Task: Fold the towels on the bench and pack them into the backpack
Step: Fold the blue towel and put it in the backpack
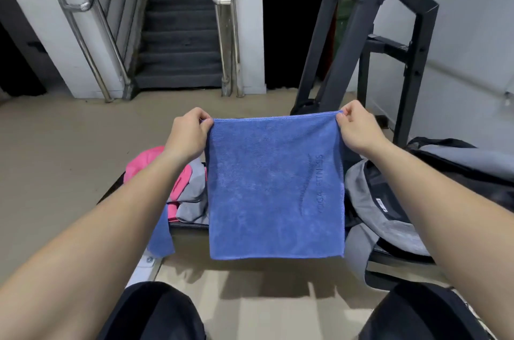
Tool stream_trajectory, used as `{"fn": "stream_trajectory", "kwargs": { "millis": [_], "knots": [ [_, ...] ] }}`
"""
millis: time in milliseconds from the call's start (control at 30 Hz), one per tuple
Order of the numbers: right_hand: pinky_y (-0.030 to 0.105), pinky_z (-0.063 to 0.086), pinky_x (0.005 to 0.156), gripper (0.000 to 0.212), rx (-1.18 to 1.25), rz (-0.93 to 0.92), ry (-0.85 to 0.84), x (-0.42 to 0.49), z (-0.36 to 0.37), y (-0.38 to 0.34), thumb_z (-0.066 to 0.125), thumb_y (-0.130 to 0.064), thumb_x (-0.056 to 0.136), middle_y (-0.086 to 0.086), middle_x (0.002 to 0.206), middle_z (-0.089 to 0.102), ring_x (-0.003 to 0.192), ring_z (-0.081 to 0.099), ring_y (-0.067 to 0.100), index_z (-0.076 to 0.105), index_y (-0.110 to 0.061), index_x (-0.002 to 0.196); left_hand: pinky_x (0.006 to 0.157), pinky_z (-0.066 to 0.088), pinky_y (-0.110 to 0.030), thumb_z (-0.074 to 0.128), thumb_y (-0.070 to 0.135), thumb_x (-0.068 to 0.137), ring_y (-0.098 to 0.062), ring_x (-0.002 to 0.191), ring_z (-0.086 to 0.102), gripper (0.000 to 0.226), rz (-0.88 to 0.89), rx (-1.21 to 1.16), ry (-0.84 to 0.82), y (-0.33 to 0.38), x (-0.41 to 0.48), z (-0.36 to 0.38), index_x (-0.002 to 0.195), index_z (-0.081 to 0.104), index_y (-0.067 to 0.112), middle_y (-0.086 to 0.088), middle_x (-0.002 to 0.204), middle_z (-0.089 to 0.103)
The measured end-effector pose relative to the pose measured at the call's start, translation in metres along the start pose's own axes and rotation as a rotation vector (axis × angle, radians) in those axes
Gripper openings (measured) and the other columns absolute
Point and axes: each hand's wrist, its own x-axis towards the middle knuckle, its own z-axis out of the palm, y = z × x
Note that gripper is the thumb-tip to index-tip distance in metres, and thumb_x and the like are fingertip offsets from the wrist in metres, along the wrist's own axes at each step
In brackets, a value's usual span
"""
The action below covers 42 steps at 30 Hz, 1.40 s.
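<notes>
Blue towel (275, 186) spread for folding
Top corners are pinched by left hand (189, 132) and right hand (357, 131), letting it hang flat.

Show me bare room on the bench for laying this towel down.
Little shows bare. The pink and grey pile crowds the bench at left, the backpack at right. The stretch between them is hidden behind the blue towel, so it cannot be judged.

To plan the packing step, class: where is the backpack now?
In the head view, the grey and black backpack lies on the right, just right of the held-up blue towel and below the dark gym frame.
</notes>
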Motion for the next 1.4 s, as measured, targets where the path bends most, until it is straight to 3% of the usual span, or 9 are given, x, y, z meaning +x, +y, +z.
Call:
{"fn": "stream_trajectory", "kwargs": {
  "millis": [400, 500, 667, 867, 1000, 1100, 1167, 1267, 1400],
  "knots": [
    [0.041, 0.048, 0.072, 0.014, -0.014, 0.107, -0.079, 0.058, 0.083, 0.039, 0.039, -0.028, 0.103, 0.006, 0.09, 0.06, 0.084, 0.06, 0.031, 0.044, -0.017, 0.098, 0.07, 0.03, -0.025, 0.049, 0.02, 0.101, -0.024, 0.086, 0.051, 0.016, -0.074, 0.009, -0.067, -0.048, 0.049, 0.087, 0.098, 0.06, 0.009, -0.006, 0.093, 0.063],
    [0.036, 0.05, 0.06, 0.012, 0.07, 0.113, -0.067, 0.057, 0.084, 0.038, 0.04, -0.023, 0.103, 0.01, 0.089, 0.064, 0.072, 0.068, 0.028, 0.047, -0.013, 0.1, 0.071, 0.03, -0.023, 0.05, 0.019, 0.101, -0.022, 0.088, 0.05, 0.016, -0.057, 0.021, -0.064, -0.051, 0.047, 0.089, 0.1, 0.062, 0.008, -0.004, 0.094, 0.062],
    [0.047, 0.062, 0.072, 0.015, 0.278, 0.155, -0.117, 0.032, 0.08, 0.055, 0.05, -0.016, 0.102, 0.008, 0.082, 0.066, 0.069, 0.074, 0.024, 0.051, -0.02, 0.087, 0.076, 0.045, -0.032, 0.057, 0.018, 0.097, -0.025, 0.085, 0.059, 0.011, 0.006, 0.027, -0.097, -0.066, 0.016, 0.08, 0.088, 0.063, 0.014, -0.005, 0.09, 0.068],
    [0.035, 0.062, 0.068, 0.012, 0.433, 0.21, -0.168, -0.018, 0.078, 0.084, 0.056, -0.002, 0.099, 0.012, 0.079, 0.064, 0.071, 0.075, 0.025, 0.055, -0.009, 0.089, 0.079, 0.051, -0.041, 0.064, 0.021, 0.093, -0.023, 0.08, 0.063, 0.01, 0.033, 0.101, -0.121, -0.09, -0.051, 0.069, 0.084, 0.068, 0.025, -0.001, 0.09, 0.07],
    [0.039, 0.061, 0.074, 0.013, 0.485, 0.247, -0.2, -0.049, 0.084, 0.097, 0.056, 0.001, 0.098, 0.009, 0.075, 0.065, 0.078, 0.074, 0.033, 0.058, -0.007, 0.088, 0.074, 0.048, -0.037, 0.069, 0.022, 0.091, -0.02, 0.078, 0.06, 0.007, 0.009, 0.139, -0.174, -0.096, -0.086, 0.069, 0.09, 0.075, 0.022, -0.001, 0.093, 0.067],
    [0.045, 0.06, 0.08, 0.017, 0.508, 0.313, -0.219, -0.063, 0.087, 0.102, 0.049, -0.002, 0.098, 0.022, 0.087, 0.066, 0.076, 0.071, 0.033, 0.059, -0.001, 0.085, 0.068, 0.04, -0.03, 0.072, 0.022, 0.09, -0.01, 0.071, 0.057, 0.007, 0.026, 0.128, -0.258, -0.097, -0.099, 0.065, 0.093, 0.077, 0.019, 0.004, 0.092, 0.065],
    [0.048, 0.06, 0.081, 0.03, 0.468, 0.34, -0.205, -0.068, 0.091, 0.106, 0.049, -0.014, 0.1, 0.026, 0.09, 0.069, 0.076, 0.066, 0.031, 0.059, 0.001, 0.077, 0.067, 0.039, -0.028, 0.074, 0.022, 0.089, -0.007, 0.071, 0.057, 0.008, 0.04, 0.143, -0.317, -0.097, -0.106, 0.064, 0.094, 0.078, 0.018, 0.006, 0.091, 0.065],
    [0.045, 0.061, 0.079, 0.03, 0.222, 0.26, -0.164, -0.07, 0.093, 0.111, 0.065, -0.028, 0.093, 0.008, 0.075, 0.072, 0.074, 0.071, 0.024, 0.061, -0.006, 0.074, 0.072, 0.046, -0.028, 0.076, 0.021, 0.087, -0.011, 0.076, 0.061, 0.008, 0.051, 0.195, -0.394, -0.097, -0.114, 0.067, 0.094, 0.078, 0.017, 0.004, 0.091, 0.07],
    [0.021, 0.046, 0.062, 0.025, -0.033, 0.141, -0.246, -0.078, 0.099, 0.108, 0.084, -0.008, 0.076, 0.004, 0.077, 0.068, 0.065, 0.06, 0.009, 0.06, -0.008, 0.083, 0.075, 0.056, -0.035, 0.075, 0.024, 0.087, -0.01, 0.079, 0.066, 0.004, 0.117, 0.29, -0.436, -0.1, -0.117, 0.074, 0.088, 0.079, 0.022, 0.007, 0.093, 0.073]
  ]
}}
